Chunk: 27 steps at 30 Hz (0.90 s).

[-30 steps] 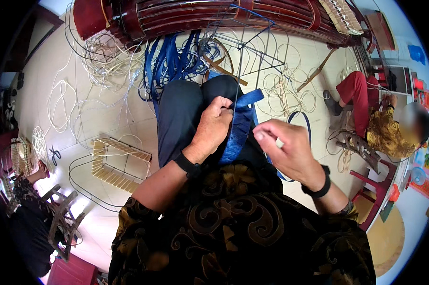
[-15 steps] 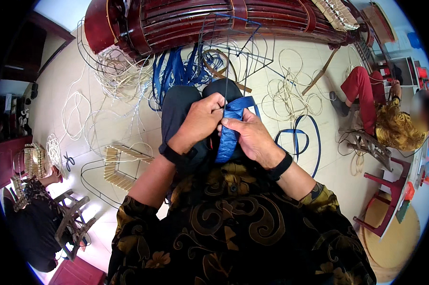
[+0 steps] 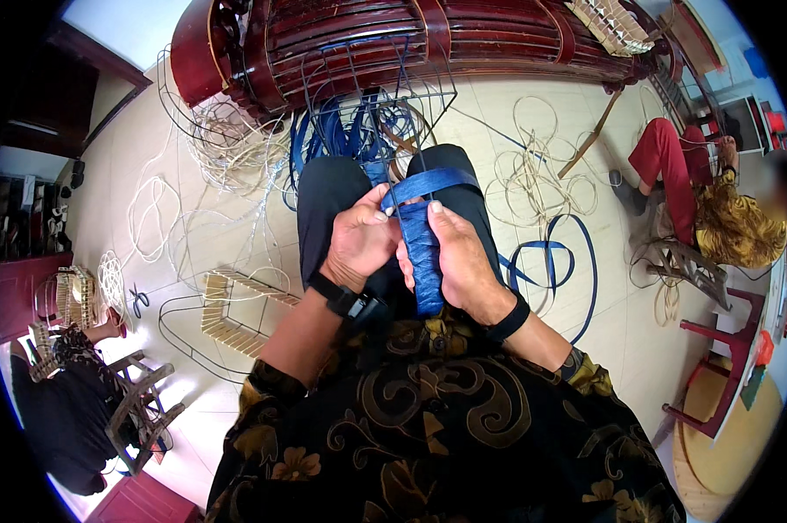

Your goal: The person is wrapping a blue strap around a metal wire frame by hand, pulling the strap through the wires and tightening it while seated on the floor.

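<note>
A dark wire frame (image 3: pixel 446 103) reaches from my lap toward the bench, its near end wrapped tightly in blue flat strapping (image 3: pixel 423 261). A loose length of the same blue strap (image 3: pixel 446 180) loops across the frame just beyond the wrapped part. My left hand (image 3: pixel 361 242) pinches this strap at the frame's left side, thumb and fingertips closed on it. My right hand (image 3: pixel 465 261) is closed round the wrapped section, thumb along its right edge and fingers partly hidden beneath.
A dark red slatted bench (image 3: pixel 350 44) stands ahead. Blue straps (image 3: pixel 319 131) and tangled cream cord (image 3: pixel 223 144) lie on the floor before it. A partly wrapped frame (image 3: pixel 237 318) lies left. A seated person (image 3: pixel 729 218) is at right, another (image 3: pixel 62 401) at left.
The wire frame has swung left at its far end, and its wrapped part now points straighter toward me. My left hand has moved slightly down and left, the strap now crossing the frame.
</note>
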### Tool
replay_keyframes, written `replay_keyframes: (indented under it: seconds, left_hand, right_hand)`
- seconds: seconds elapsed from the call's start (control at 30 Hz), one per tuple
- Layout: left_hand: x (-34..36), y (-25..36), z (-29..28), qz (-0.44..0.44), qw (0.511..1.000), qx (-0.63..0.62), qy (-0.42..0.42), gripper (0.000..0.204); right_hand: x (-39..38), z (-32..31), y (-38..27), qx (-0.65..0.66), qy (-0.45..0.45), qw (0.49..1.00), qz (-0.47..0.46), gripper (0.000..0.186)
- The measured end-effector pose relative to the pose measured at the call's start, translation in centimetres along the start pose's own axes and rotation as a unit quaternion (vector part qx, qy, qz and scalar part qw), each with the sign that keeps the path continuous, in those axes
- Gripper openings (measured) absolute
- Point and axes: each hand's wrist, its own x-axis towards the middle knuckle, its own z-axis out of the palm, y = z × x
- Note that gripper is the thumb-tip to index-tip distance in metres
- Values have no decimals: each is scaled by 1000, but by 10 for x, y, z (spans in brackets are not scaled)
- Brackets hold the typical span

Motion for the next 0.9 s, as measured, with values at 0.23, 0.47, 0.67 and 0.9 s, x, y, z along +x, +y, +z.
replay_keyframes:
  seconds: [0.23, 0.47, 0.67, 0.9]
  left_hand:
    - [-3, -12, 8, 53, 997, -12, 50, 34]
    - [-3, 36, 8, -91, 954, 284, 25, 22]
    - [-29, 44, 11, -5, 987, 162, -2, 25]
    - [-49, 103, 61, -38, 827, 559, 51, 35]
  right_hand:
    - [-10, 2, 0, 9, -4, 1000, 1, 37]
    - [-14, -1, -4, 8, 5, 1000, 7, 39]
    - [-16, 0, -6, 9, 4, 1000, -1, 35]
    - [-15, 7, -3, -55, -5, 998, 8, 34]
